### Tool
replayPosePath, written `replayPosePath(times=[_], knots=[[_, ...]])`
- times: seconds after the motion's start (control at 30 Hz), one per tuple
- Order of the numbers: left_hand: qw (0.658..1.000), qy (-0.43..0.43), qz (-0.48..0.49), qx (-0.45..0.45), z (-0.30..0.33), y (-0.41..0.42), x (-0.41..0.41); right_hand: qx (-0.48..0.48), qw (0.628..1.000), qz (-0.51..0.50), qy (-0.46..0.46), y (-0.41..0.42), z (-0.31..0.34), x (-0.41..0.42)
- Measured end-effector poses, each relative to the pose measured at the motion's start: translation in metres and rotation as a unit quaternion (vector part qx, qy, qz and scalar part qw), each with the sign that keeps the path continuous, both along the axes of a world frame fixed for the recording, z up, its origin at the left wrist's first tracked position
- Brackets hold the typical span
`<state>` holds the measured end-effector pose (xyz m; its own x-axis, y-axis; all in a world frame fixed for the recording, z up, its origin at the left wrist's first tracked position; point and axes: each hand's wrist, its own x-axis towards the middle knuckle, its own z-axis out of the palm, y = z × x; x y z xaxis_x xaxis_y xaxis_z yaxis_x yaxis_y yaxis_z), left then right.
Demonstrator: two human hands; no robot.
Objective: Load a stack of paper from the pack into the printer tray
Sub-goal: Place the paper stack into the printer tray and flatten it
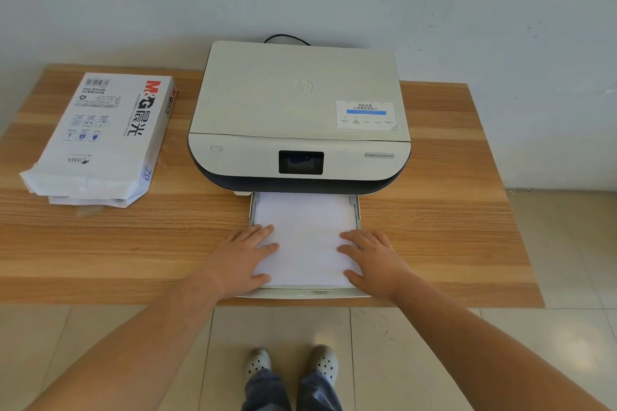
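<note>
We press our left hand (245, 255) and right hand (370, 259) flat, grasping nothing, on the paper stack (305, 237) in the printer tray (302, 293) at the table's (450, 210) front edge; loose sheets likely slide, so we would square them by their side edges.
</note>
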<state>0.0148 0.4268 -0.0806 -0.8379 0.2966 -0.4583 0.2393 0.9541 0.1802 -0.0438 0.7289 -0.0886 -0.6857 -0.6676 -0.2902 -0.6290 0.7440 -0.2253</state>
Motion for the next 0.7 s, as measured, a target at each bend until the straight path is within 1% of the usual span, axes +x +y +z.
replayPosePath(times=[0.27, 0.43, 0.7], knots=[[1.0, 0.007, -0.01, -0.001, 0.0022, -0.001, -0.0005, -0.011, 1.0, -0.004, 0.005, 0.0, 0.001, -0.0034], [1.0, -0.013, 0.002, -0.004, -0.0018, -0.0043, -0.0057, 0.001, 1.0, -0.014, -0.005, -0.0036, -0.0008, -0.0091], [1.0, -0.017, -0.003, -0.009, -0.002, -0.0032, -0.0043, 0.008, 1.0, -0.016, -0.012, -0.0043, -0.0003, -0.0077]])
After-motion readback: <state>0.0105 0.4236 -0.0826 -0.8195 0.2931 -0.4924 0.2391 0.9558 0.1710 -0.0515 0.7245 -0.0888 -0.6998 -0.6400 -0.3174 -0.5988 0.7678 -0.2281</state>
